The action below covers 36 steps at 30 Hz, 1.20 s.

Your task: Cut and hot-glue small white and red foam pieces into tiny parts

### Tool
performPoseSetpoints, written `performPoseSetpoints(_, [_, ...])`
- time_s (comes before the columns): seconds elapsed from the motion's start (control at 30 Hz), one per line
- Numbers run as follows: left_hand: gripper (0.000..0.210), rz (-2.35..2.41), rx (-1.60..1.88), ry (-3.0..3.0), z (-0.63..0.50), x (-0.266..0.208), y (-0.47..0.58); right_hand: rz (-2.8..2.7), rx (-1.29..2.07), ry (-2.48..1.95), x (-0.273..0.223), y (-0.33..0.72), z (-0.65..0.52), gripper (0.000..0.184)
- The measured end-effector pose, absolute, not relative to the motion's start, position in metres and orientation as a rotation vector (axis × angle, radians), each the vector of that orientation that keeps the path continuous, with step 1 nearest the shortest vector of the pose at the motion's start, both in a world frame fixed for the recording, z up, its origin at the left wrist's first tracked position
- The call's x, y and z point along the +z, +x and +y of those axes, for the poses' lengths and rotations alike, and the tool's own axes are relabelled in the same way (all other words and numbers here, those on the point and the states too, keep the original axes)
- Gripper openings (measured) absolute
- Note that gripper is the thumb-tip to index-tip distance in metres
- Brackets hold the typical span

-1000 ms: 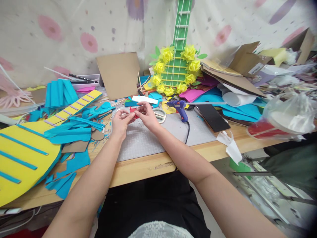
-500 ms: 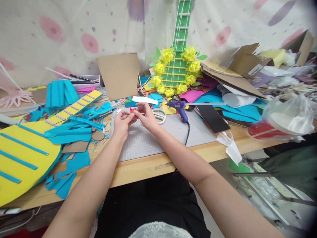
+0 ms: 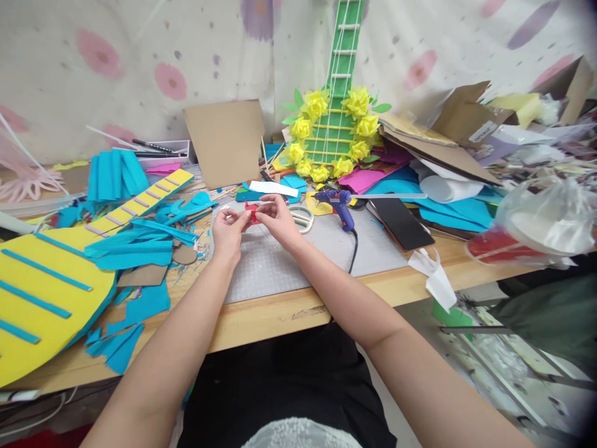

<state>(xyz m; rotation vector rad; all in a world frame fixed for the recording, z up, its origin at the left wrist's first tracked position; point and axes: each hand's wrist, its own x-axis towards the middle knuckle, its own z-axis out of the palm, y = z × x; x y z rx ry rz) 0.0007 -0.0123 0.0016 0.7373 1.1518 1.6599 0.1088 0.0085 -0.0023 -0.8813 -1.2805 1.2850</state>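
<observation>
Red piece (image 3: pixel 252 214), partly hidden by fingers, pinched between left hand (image 3: pixel 227 235) and right hand (image 3: pixel 278 223), both grasping it. Clock centred there, twelve pointing away from person. Toward six, grey cutting mat (image 3: pixel 268 270). At three, scissors (image 3: pixel 304 218) near right hand; farther, blue glue gun (image 3: pixel 336 200), then dark phone (image 3: pixel 403 224). Between one and two, from where I stand, upright green guitar shape (image 3: pixel 338 135), yellow flowers (image 3: pixel 315 104) around it. At eleven, leaning brown cardboard (image 3: pixel 224 144). At nine, yellow guitar shape (image 3: pixel 60 294), blue strips across.
</observation>
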Motion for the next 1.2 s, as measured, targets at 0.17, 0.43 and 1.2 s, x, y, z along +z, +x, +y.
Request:
performPoseSetpoints(0.17, [0.046,1.149,1.723,0.744,-0.011,-0.001,0.001,-1.245,1.369,-0.912,-0.003,0.109,0.008,0.038])
performPoseSetpoints(0.43, [0.051,1.105,1.705,0.683,-0.01,-0.002,-0.002,-1.248,1.431,-0.843,-0.002,0.109,0.006,0.045])
performPoseSetpoints(1.2, [0.046,1.005,1.65,0.572,-0.006,-0.009,-0.002,-1.351,1.22,-0.962,-0.009,0.106,0.007,0.037])
